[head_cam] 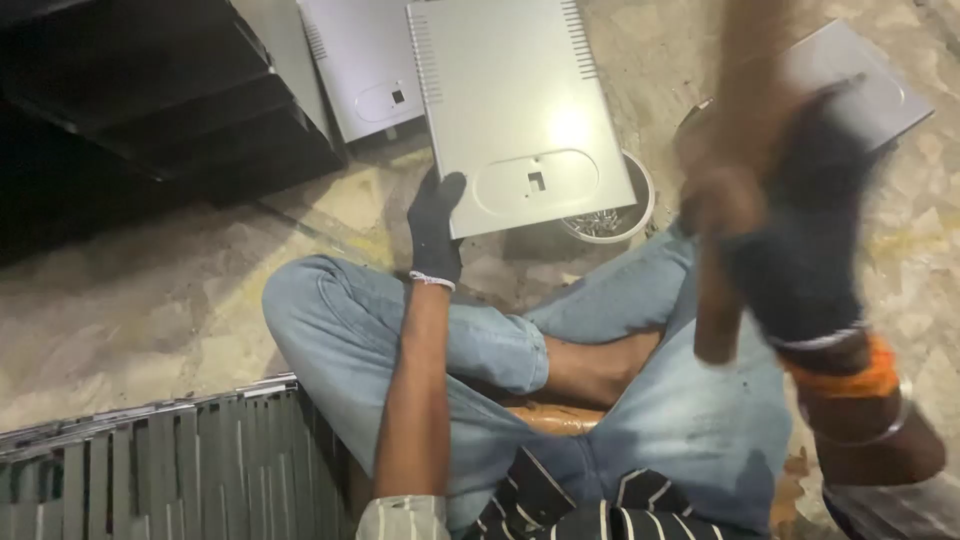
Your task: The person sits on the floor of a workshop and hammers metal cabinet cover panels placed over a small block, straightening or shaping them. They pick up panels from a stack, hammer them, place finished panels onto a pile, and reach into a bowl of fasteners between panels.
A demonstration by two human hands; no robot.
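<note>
Nearest the camera, the right hand (800,250), in a dark glove and blurred, was clenched around a brown wooden handle (716,320) raised above the lap, seemingly a hammer, though its head could not be made out. Farther out, the gloved left hand (436,228) grasped the near left corner of a grey sheet-metal panel (515,100), pinning it on the concrete floor (150,290) before the crossed legs, probably to steady it. The panel looked flat and pale, with slotted vents along both sides and a pressed oval recess near its lower edge; it partly covered a white bowl of small metal pieces (610,220).
</note>
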